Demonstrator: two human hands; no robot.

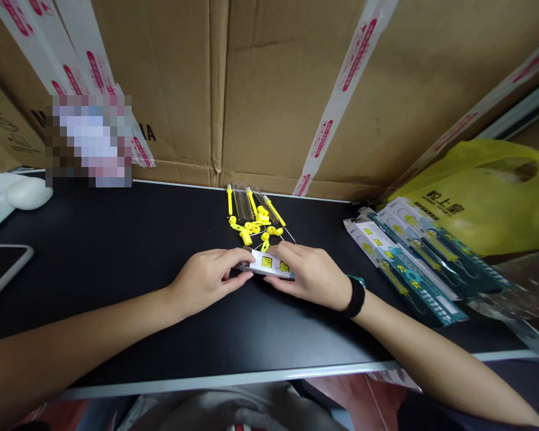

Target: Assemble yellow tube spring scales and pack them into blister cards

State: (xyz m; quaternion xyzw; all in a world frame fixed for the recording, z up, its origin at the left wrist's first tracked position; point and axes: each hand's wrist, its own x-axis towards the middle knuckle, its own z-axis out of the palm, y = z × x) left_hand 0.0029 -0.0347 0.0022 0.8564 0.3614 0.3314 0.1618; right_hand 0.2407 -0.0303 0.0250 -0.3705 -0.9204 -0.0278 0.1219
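Note:
Between both hands, low over the black table, is a long narrow printed box (261, 260), white with yellow lettering on the side I see. My left hand (206, 276) pinches its left end between thumb and fingers. Closed around the right part is my right hand (312, 272), with a black band on the wrist; it hides much of that end. Just beyond the box lie several small yellow plastic parts (253, 227) and thin bent wires (290, 234). Behind them rest clear tubes (243, 203) with yellow rods (275, 211) beside them.
Flat printed boxes (404, 263) lie stacked at the right, by a yellow plastic bag (480, 197) and clear plastic wrapping (516, 287). A phone (2, 269) and a white device (9, 194) are at the left. Large taped cartons (269, 90) stand along the table's back edge.

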